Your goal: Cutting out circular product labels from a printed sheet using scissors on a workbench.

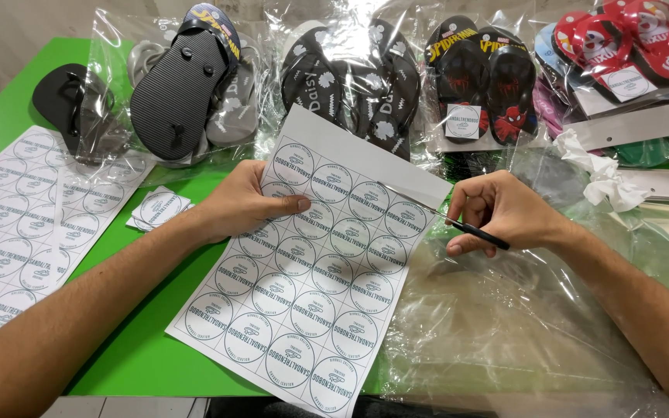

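A sheet of round labels (pixel 311 286) is pinned flat beneath the left hand (pixel 245 203), while scissors (pixel 447 218) are gripped in the right hand (pixel 505 213) at its edge, so cutting seems underway and careful alignment is judged necessary.

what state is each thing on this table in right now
label sheet: uncut, held flat by left hand
scissors: in right hand, blades at the sheet's edge
cut labels: small loose stack
bagged flip-flops: sealed in clear plastic
white paper: crumpled
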